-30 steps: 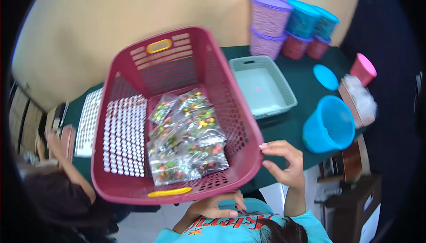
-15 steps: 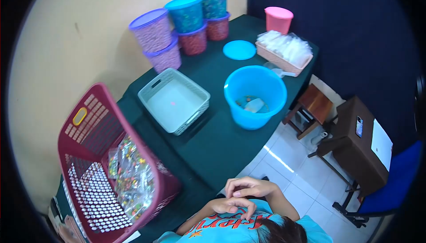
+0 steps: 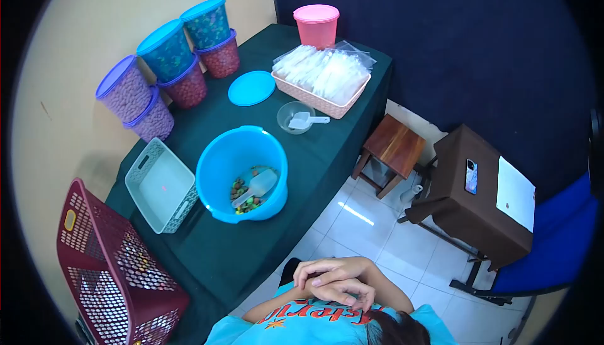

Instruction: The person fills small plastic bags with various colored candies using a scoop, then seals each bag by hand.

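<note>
My hands rest crossed in front of my turquoise shirt [image 3: 296,323], low in the head view. My right hand [image 3: 328,271] lies over the back of my left wrist, fingers loosely spread and bent. Beneath it, my left hand [image 3: 346,292] hangs relaxed with its fingers apart and nothing in them. The blue tub [image 3: 206,184] is the nearest large container, standing on the table beyond my hands. Inside it are a clear scoop [image 3: 263,181] and small coloured pieces [image 3: 239,191] at the bottom.
A pale green basket [image 3: 160,184] and maroon basket [image 3: 119,263] stand left. Stacked tubs [image 3: 167,46] line the wall. A blue lid [image 3: 251,88], bowl with a white scoop [image 3: 302,119], and tray of plastic bags [image 3: 321,99] lie farther back. A stool [image 3: 399,147] stands right.
The view has swung right, so the table things appear farther left and the maroon basket's contents show less. My hands stay crossed, with little change in pose.
</note>
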Action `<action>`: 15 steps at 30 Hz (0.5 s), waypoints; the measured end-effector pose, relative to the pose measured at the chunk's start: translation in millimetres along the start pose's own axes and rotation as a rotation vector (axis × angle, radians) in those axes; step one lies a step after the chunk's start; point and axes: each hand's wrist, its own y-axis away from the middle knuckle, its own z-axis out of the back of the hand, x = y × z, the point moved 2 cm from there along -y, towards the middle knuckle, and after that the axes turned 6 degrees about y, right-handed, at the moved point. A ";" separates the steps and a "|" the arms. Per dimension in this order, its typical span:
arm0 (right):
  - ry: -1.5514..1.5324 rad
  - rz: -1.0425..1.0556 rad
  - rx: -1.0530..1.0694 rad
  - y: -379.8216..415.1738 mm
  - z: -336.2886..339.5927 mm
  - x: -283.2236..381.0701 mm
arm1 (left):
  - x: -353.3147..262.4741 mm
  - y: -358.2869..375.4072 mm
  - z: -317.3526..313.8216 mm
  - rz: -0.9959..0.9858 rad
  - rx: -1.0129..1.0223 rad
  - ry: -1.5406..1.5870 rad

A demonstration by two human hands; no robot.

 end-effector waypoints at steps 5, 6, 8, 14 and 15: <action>0.005 -0.178 -0.160 41.4 40.4 39.4 | -9.8 -39.0 36.4 0.176 0.113 0.062; -0.012 -0.210 -0.180 50.0 46.6 41.2 | -12.8 -48.9 44.9 0.218 0.155 0.073; 0.000 -0.228 -0.244 64.9 63.6 47.6 | -15.2 -67.1 65.3 0.254 0.221 0.081; -0.035 -0.294 -0.490 113.3 139.6 76.9 | -53.1 -94.8 147.8 0.208 0.227 -0.011; -0.102 -0.286 -0.584 122.9 155.2 84.8 | -64.6 -93.5 164.5 0.194 0.232 -0.024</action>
